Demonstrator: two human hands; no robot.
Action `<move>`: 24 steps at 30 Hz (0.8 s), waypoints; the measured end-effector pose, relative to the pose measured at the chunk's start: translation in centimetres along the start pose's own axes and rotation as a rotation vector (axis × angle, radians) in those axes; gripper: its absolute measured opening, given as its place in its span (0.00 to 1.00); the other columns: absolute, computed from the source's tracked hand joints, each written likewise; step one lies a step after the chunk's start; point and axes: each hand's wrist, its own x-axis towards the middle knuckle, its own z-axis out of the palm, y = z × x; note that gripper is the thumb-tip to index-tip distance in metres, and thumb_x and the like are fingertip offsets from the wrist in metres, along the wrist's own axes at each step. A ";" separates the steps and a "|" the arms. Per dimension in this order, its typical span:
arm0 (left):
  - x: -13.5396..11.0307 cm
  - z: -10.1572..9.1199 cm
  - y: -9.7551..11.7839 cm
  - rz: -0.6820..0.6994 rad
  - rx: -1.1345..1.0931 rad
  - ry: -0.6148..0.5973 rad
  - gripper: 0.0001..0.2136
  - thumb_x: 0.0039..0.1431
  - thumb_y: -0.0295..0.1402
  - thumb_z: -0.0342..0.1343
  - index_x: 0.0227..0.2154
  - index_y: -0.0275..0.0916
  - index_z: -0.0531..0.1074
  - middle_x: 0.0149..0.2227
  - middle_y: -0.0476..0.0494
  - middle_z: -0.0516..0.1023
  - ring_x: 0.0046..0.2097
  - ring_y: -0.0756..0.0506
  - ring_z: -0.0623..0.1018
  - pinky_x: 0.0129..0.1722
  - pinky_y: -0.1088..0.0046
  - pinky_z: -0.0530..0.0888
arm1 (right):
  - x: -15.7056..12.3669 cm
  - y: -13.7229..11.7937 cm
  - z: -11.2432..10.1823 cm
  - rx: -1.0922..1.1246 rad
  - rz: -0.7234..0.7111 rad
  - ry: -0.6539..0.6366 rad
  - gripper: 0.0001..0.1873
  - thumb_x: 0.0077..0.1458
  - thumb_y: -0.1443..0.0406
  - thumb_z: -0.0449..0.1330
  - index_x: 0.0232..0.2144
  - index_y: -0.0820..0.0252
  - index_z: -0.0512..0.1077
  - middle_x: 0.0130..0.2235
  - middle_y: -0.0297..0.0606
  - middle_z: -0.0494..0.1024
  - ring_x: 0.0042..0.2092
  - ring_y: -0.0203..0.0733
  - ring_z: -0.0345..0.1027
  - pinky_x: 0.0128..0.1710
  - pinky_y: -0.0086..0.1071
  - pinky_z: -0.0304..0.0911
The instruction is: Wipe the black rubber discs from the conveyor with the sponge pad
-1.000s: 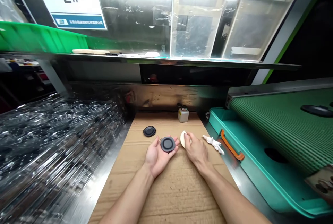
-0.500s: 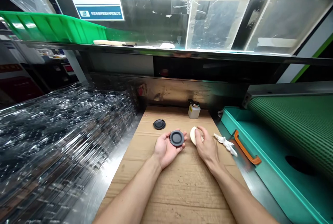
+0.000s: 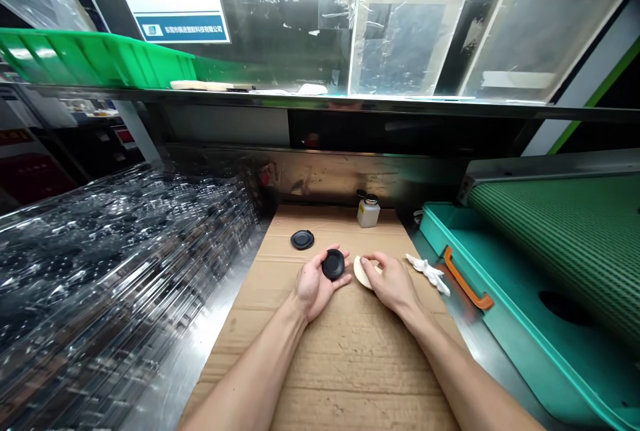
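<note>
My left hand [image 3: 314, 282] lies palm up over the cardboard sheet [image 3: 345, 351] and grips a round black disc-shaped part [image 3: 333, 263] between thumb and fingers. Right beside it, my right hand [image 3: 391, 281] is closed on a cream-white round pad [image 3: 361, 271], its fingers curled over the pad's edge. A second black round part [image 3: 303, 239] lies flat on the cardboard, just left of and beyond my left hand.
A small white bottle with a dark cap [image 3: 368, 209] stands at the cardboard's far edge. A crumpled white cloth [image 3: 429, 272] lies to the right. A teal bin with an orange handle [image 3: 467, 281] and a green ribbed conveyor [image 3: 565, 231] fill the right; stacked clear plastic trays [image 3: 115, 271] fill the left.
The black part in my left hand has turned, its smooth face now showing instead of the ringed face. My right hand with the pad has shifted slightly toward it.
</note>
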 end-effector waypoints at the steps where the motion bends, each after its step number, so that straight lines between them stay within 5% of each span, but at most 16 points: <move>1: -0.1 0.1 0.1 0.005 0.019 -0.009 0.18 0.61 0.37 0.49 0.52 0.37 0.65 0.53 0.33 0.71 0.45 0.43 0.76 0.45 0.60 0.73 | 0.0 0.1 0.2 -0.017 0.011 0.015 0.18 0.58 0.52 0.51 0.37 0.52 0.76 0.30 0.36 0.79 0.34 0.42 0.71 0.33 0.30 0.59; 5: -0.4 0.7 -0.3 0.130 0.251 -0.026 0.23 0.59 0.39 0.54 0.55 0.34 0.63 0.54 0.32 0.70 0.51 0.42 0.73 0.48 0.66 0.71 | -0.3 0.0 0.8 -0.086 0.027 0.036 0.17 0.59 0.51 0.50 0.38 0.49 0.76 0.33 0.35 0.80 0.37 0.43 0.73 0.33 0.30 0.58; 10: -1.8 2.1 -1.3 0.570 0.865 -0.067 0.44 0.46 0.32 0.66 0.63 0.43 0.49 0.54 0.40 0.71 0.55 0.44 0.70 0.58 0.65 0.63 | -0.3 -0.2 0.5 -0.137 0.038 0.004 0.18 0.59 0.51 0.50 0.39 0.48 0.75 0.33 0.36 0.80 0.36 0.43 0.73 0.31 0.30 0.56; 13: -2.7 2.8 -1.5 0.717 1.126 -0.106 0.48 0.45 0.31 0.67 0.65 0.48 0.42 0.53 0.44 0.72 0.55 0.44 0.71 0.59 0.63 0.63 | -0.2 -0.2 0.3 -0.148 0.050 -0.029 0.17 0.59 0.52 0.50 0.39 0.48 0.75 0.34 0.36 0.80 0.35 0.43 0.73 0.29 0.29 0.56; 24: -2.9 2.8 -1.7 0.658 1.237 -0.056 0.53 0.44 0.30 0.66 0.65 0.47 0.33 0.53 0.42 0.73 0.58 0.43 0.69 0.59 0.58 0.63 | -0.3 -0.2 0.3 -0.158 0.051 -0.037 0.17 0.60 0.52 0.50 0.39 0.48 0.75 0.35 0.37 0.80 0.38 0.44 0.74 0.31 0.30 0.57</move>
